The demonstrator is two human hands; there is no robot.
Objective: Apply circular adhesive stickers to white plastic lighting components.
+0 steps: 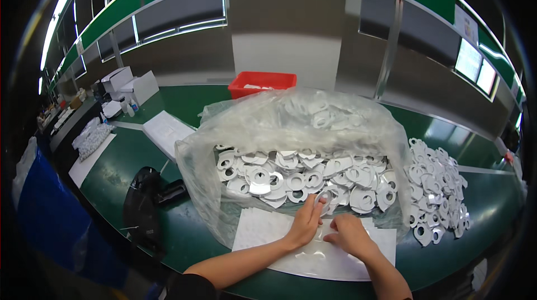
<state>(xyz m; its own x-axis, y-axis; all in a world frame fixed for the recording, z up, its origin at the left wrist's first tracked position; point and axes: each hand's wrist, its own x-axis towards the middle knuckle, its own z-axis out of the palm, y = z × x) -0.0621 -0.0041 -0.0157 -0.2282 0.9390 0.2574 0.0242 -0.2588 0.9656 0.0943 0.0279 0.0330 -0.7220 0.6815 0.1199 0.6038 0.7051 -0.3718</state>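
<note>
My left hand (305, 224) is closed around a white plastic part with a round hole (323, 201), held upright by its fingers. Just to its right, my right hand (349, 235) has curled fingers; what they hold, if anything, is hidden. Both hands are above white paper sheets (249, 239) at the front of the table. Right behind them lies a large clear plastic bag (196, 160), its mouth facing me. Many similar white ring-shaped parts (295, 181) fill it.
A loose pile of white parts (436, 188) covers the green table (112, 179) on the right. Behind the bag stands a red bin (262, 80). A black tool-like object (146, 199), a white flat box (168, 131) and a bag of small white pieces (92, 139) are leftward.
</note>
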